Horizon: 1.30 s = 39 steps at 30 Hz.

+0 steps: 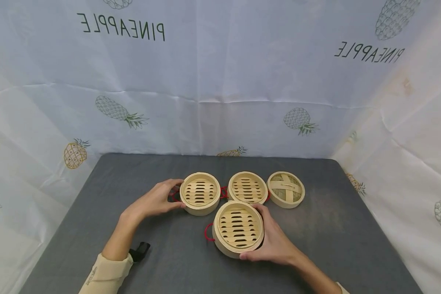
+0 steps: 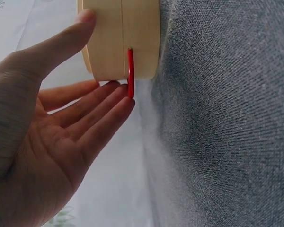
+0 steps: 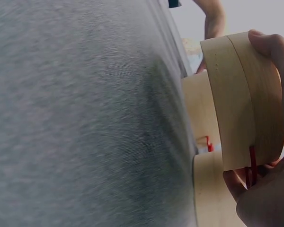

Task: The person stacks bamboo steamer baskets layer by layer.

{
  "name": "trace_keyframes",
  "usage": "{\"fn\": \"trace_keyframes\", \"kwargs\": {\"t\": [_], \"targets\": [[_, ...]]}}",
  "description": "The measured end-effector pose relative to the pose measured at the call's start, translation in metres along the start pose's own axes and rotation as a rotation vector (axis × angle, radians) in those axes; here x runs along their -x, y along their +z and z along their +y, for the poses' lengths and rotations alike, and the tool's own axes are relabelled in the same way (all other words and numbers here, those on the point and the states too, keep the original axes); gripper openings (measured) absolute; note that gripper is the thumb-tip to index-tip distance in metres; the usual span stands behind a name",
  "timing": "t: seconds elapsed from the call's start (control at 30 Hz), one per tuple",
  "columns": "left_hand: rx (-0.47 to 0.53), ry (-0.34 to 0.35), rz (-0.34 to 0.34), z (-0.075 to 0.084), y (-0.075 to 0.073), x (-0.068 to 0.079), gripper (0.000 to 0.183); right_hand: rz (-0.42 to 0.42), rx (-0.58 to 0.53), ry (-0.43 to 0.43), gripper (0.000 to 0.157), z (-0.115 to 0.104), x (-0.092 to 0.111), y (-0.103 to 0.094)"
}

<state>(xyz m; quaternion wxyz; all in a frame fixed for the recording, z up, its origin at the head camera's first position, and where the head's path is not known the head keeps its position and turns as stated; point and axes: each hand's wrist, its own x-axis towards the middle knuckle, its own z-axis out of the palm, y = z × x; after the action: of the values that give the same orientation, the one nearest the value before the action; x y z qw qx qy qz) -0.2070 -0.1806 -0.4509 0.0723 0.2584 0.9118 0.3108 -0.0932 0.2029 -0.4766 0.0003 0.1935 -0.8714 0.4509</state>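
Note:
My right hand [image 1: 275, 241] grips a round bamboo steamer basket [image 1: 239, 229] by its right side, thumb at the near edge. In the right wrist view this basket [image 3: 232, 99] is tilted and held off the cloth, a red loop handle by the fingers. My left hand [image 1: 155, 200] is at the left side of another steamer basket [image 1: 200, 193], which rests on the table. Its thumb [image 2: 85, 23] and extended fingers touch that basket's wall beside a red handle [image 2: 130, 73]. A third steamer basket [image 1: 247, 188] stands behind the held one, partly hidden by it.
A woven bamboo lid [image 1: 286, 188] with crossed bands lies right of the third basket. Everything stands on a dark grey cloth-covered table [image 1: 316, 245]. A pineapple-print curtain [image 1: 213, 73] hangs along the back and sides. Some black gear [image 1: 140, 251] shows by the left wrist.

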Motion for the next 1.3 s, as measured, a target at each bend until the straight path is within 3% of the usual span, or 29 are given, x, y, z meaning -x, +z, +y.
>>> {"fn": "trace_keyframes", "kwargs": {"t": [0.77,1.3], "targets": [[-0.011,0.021,0.007,-0.006,0.003,0.000,0.077,0.049,-0.022,-0.094,0.125,-0.015,-0.029,-0.005],[-0.006,0.026,0.015,-0.007,0.002,0.000,0.076,0.070,-0.033,-0.072,0.124,-0.019,-0.050,0.001]]}}
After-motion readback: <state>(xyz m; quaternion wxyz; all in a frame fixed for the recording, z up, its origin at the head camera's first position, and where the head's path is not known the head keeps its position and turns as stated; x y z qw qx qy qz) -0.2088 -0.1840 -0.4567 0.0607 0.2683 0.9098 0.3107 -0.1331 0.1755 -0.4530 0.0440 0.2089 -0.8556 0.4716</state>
